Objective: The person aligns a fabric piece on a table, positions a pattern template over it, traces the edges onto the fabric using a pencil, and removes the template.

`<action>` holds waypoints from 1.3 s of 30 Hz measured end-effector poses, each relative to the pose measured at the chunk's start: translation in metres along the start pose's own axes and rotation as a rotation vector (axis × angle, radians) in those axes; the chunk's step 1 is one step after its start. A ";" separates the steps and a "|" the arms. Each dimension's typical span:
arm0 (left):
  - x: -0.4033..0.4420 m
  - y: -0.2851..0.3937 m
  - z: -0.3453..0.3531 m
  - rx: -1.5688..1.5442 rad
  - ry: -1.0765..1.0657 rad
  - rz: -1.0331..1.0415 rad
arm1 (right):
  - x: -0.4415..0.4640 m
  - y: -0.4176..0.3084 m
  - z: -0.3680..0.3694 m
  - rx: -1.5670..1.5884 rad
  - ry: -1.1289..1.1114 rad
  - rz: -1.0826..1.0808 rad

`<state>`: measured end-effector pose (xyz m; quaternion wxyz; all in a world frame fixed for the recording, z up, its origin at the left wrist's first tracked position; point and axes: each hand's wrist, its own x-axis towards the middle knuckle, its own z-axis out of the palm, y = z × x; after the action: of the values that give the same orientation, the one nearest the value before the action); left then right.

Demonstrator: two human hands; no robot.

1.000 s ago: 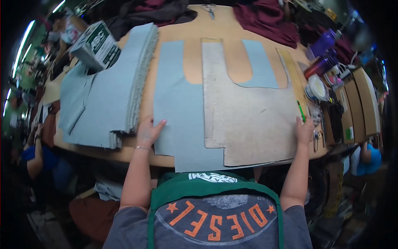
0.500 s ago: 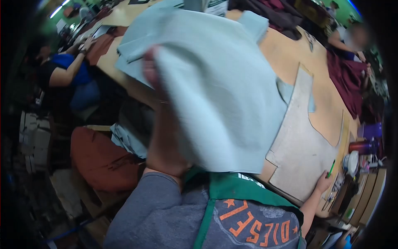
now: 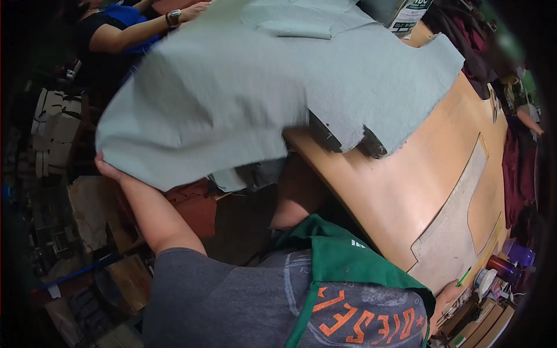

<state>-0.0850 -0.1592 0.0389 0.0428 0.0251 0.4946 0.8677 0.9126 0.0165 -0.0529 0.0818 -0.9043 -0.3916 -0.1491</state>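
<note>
My left hand [image 3: 106, 165] is closed on the lower left edge of a large, pale blue-green leather sheet [image 3: 232, 98]. The sheet is lifted and slightly blurred, reaching over the table's left edge. Its right part, with notched cut edges, lies over the table. At the lower right, my right hand [image 3: 448, 291] is closed around a thin green pen [image 3: 463, 276]. That hand is by the lower end of a flat grey pattern template [image 3: 449, 246], which lies on the tabletop. Part of the right hand is hidden by the template and my apron.
The wooden table [image 3: 383, 191] fills the right side. A metal can [image 3: 400, 14] stands at the back. Maroon material [image 3: 513, 180] hangs at the right, near a purple container [image 3: 519, 252]. Rust-coloured material [image 3: 191, 211] lies below the sheet. Another person's arm [image 3: 136, 29] is at upper left.
My left hand has pulled the leather sheet to the left, baring more tabletop beside the template. My right hand stays by the template with the pen. The camera view has shifted.
</note>
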 end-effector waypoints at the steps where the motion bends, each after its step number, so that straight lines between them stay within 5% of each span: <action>1: 0.002 -0.013 -0.013 0.065 0.098 -0.039 | -0.001 -0.003 -0.001 -0.009 -0.011 0.005; 3: 0.033 -0.045 -0.069 -0.029 -0.010 -0.043 | -0.002 0.005 0.003 -0.009 -0.014 -0.006; 9: 0.065 -0.087 -0.080 0.554 0.357 -0.226 | -0.013 -0.001 0.000 0.031 -0.015 0.007; 13: 0.096 -0.103 -0.083 1.987 0.107 -0.174 | -0.022 -0.010 -0.006 0.055 -0.029 0.030; 17: 0.082 -0.130 -0.030 1.649 0.123 0.695 | -0.034 -0.020 -0.015 0.123 -0.022 0.039; 23: -0.115 -0.123 0.216 0.966 -0.874 1.251 | -0.037 -0.020 -0.012 0.152 -0.006 0.060; 28: -0.219 -0.156 0.296 0.678 -1.569 0.964 | -0.039 -0.020 -0.013 0.191 -0.008 0.056; 33: -0.331 -0.153 0.313 0.857 -1.615 1.045 | -0.044 -0.019 -0.009 0.192 0.034 0.031; 39: -0.373 -0.167 0.320 1.085 -1.474 1.146 | -0.050 -0.032 -0.018 0.289 0.029 0.105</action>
<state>0.3218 0.1629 0.0579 -0.0995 0.7845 0.5802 0.1950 0.8533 -0.0007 -0.0518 0.2244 -0.9000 -0.3600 -0.1000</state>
